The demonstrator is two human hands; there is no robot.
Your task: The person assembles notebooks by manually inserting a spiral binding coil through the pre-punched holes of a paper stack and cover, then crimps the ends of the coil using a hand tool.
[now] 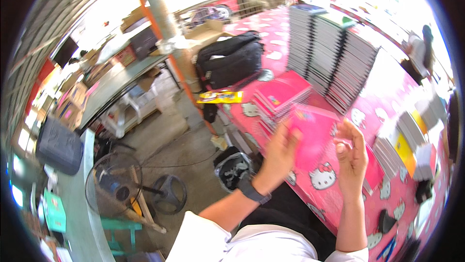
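My left hand (pixel 278 153), with a dark watch on its wrist, grips the left edge of a pink notebook (pixel 314 133), thumb on top. The notebook is tilted up above the table and blurred. At its right edge is my right hand (pixel 352 158), fingers loosely bent and apart, nothing visible in them; whether it touches the notebook I cannot tell. Just beyond my left hand lies a stack of pink notebooks (pixel 283 92). Another pink cover (pixel 373 170) lies right of my right hand, partly hidden by it.
Tall stacks of spiral-bound notebooks (pixel 329 48) stand behind, next to a black bag (pixel 230 61). More book stacks (pixel 404 145) sit at the right of the pink patterned tablecloth (pixel 358 116). A yellow packet (pixel 220 97) hangs over the left table edge. A fan (pixel 116 184) stands left.
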